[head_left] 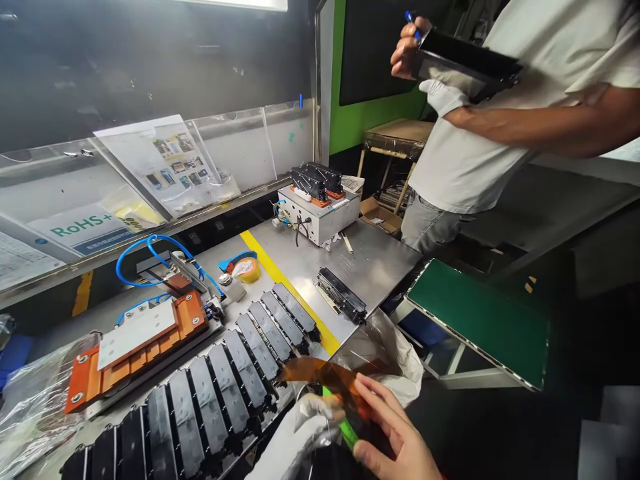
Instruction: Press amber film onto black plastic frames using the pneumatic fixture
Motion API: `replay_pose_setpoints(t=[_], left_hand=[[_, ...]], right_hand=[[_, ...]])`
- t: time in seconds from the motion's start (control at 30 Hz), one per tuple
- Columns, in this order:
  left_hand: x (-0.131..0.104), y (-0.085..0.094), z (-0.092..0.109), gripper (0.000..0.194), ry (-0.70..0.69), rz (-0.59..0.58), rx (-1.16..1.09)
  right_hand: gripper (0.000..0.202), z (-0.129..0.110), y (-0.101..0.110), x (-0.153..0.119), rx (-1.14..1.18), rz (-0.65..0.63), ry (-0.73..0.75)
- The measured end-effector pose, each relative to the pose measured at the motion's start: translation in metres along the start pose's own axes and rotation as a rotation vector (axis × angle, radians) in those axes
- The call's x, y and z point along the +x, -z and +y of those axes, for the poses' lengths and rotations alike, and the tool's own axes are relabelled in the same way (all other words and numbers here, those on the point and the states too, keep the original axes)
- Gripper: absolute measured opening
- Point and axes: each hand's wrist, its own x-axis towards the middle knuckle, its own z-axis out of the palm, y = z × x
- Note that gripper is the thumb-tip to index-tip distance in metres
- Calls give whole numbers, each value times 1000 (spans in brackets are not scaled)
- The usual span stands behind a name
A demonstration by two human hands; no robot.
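Observation:
My left hand [303,430], in a white glove, is closed at the lower middle, right by a bright green piece [347,433]. What its fingers grip is blurred. My bare right hand [395,427] has its fingers and thumb closed around an amber see-through strip [310,369] and the end of the green piece. Curving up and left, the strip passes over the near end of a row of flat black and grey parts [213,393]. A single black part [343,293] lies apart, beyond the yellow line [280,277] on the metal table.
An orange and white fixture [140,333] with blue hoses sits at left. Near a tape roll [246,269] is a blue item. A white box [320,217] carries black parts. A green-topped stand [480,320] is at right. Behind it, a co-worker [475,167] holds a black part.

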Motion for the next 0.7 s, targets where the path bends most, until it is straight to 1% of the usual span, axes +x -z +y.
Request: replay_pose_setpoints(t=[0.07, 0.17, 0.23, 0.27, 0.37, 0.47, 0.57, 0.7], left_hand=[[1, -4, -3, 36, 15, 98, -30], [3, -14, -8, 32, 6, 305, 51], [6, -24, -9, 35, -5, 423, 90], [8, -29, -8, 41, -9, 455, 102], [13, -44, -3, 54, -4, 488, 115], [14, -53, 2, 53, 11, 466, 107], [15, -57, 3, 50, -5, 470, 111], [16, -59, 0, 50, -16, 542, 114]], right_hand=[[48, 4, 1, 1, -31, -46, -19], [35, 7, -6, 2, -5, -19, -106], [32, 6, -12, 3, -11, -9, -158], [31, 4, -14, 4, -44, 4, -157], [28, -2, -18, 4, -183, 73, -57], [26, -7, -17, 5, -262, 142, 18], [23, -6, -15, 7, -271, 163, 10], [23, 0, -14, 8, -209, 167, -67]])
